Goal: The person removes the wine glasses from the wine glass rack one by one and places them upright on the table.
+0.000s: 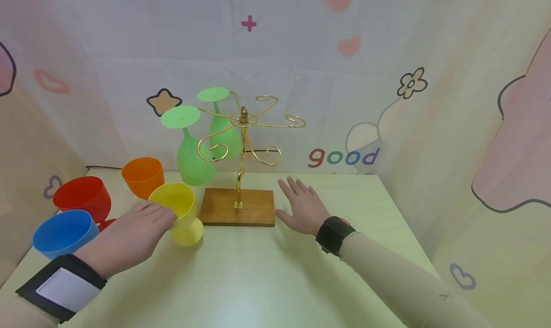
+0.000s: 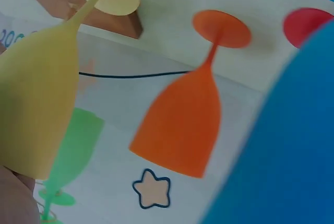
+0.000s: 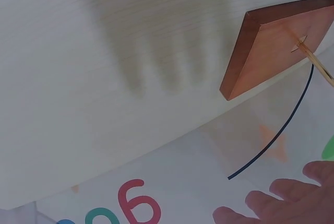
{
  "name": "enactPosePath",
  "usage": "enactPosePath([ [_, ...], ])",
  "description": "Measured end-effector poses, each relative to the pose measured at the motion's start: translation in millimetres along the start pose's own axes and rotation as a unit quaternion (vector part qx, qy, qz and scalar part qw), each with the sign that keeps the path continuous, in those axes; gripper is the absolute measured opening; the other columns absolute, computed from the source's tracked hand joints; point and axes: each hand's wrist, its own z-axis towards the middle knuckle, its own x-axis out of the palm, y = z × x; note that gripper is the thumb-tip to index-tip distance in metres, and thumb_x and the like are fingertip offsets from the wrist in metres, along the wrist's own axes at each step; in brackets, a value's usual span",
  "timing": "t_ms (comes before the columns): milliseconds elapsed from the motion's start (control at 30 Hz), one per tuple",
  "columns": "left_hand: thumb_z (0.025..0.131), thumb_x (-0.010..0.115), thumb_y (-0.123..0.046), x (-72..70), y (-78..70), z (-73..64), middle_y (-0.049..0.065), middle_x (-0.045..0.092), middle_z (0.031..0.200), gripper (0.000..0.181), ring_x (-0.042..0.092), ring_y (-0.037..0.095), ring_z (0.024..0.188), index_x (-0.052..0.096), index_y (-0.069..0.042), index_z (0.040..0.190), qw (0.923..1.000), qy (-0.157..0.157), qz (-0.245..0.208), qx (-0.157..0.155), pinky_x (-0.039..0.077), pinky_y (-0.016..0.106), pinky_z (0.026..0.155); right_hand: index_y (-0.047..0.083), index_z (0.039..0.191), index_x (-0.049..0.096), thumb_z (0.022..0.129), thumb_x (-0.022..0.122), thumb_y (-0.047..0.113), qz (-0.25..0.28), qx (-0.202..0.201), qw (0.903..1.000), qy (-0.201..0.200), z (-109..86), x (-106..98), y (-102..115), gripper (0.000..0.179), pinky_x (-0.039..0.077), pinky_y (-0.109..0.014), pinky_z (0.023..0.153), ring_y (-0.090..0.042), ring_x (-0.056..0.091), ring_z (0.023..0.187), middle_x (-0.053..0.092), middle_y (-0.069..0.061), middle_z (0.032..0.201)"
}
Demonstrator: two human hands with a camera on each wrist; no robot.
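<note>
My left hand [image 1: 133, 235] grips a yellow goblet [image 1: 182, 208], its fingers by the rim; in the head view the thumb is hidden. In the left wrist view the yellow goblet [image 2: 39, 96] fills the left side. A gold wire rack [image 1: 241, 170] on a wooden base [image 1: 215, 208] stands right of that goblet. Two green goblets [image 1: 195, 160] hang upside down by their feet from its left arms. My right hand [image 1: 303, 206] hovers over the table just right of the base, fingers straight and spread, holding nothing.
Left of the yellow goblet stand an orange goblet [image 1: 144, 177], a red goblet [image 1: 83, 194] and a blue goblet [image 1: 64, 232], rims up. The rack's other curled arms carry nothing. A patterned curtain [image 1: 275, 41] hangs behind the pale table [image 1: 241, 280].
</note>
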Motion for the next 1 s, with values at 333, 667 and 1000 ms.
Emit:
enactPosePath([
  [333,0.083,0.071,-0.014,-0.4,26.2,-25.9,-0.003,0.059,0.088,0.021,0.052,0.021,0.093,0.057,-0.021,0.097,0.9985,0.021,0.013,-0.048,0.056,0.043,0.078,0.018,0.153,0.021,0.091,0.051,0.053,-0.001,0.001,0.9999,0.010,-4.7,-3,-3,0.078,0.023,-0.059,0.115,-0.031,0.020,0.140,0.024,-0.014,0.157],
  [667,0.078,0.077,-0.018,1.8,38.7,-33.7,-0.006,0.052,0.073,0.023,0.047,0.015,0.074,0.055,-0.020,0.086,0.9985,0.021,0.025,-0.043,0.052,0.033,0.066,0.018,0.153,0.021,0.090,0.052,0.054,0.002,0.008,0.9999,0.013,-5.6,-1,-7,0.079,0.023,-0.059,0.114,-0.031,0.021,0.140,0.024,-0.013,0.157],
  [1000,0.078,0.076,-0.017,4.9,40.7,-33.2,-0.003,0.058,0.077,0.022,0.049,0.016,0.074,0.059,-0.016,0.091,0.9978,0.025,0.024,-0.056,0.055,0.038,0.068,0.018,0.153,0.021,0.090,0.053,0.054,0.001,0.008,0.9999,0.012,-7.6,0,-8,0.080,0.023,-0.059,0.114,-0.031,0.022,0.140,0.025,-0.013,0.157],
])
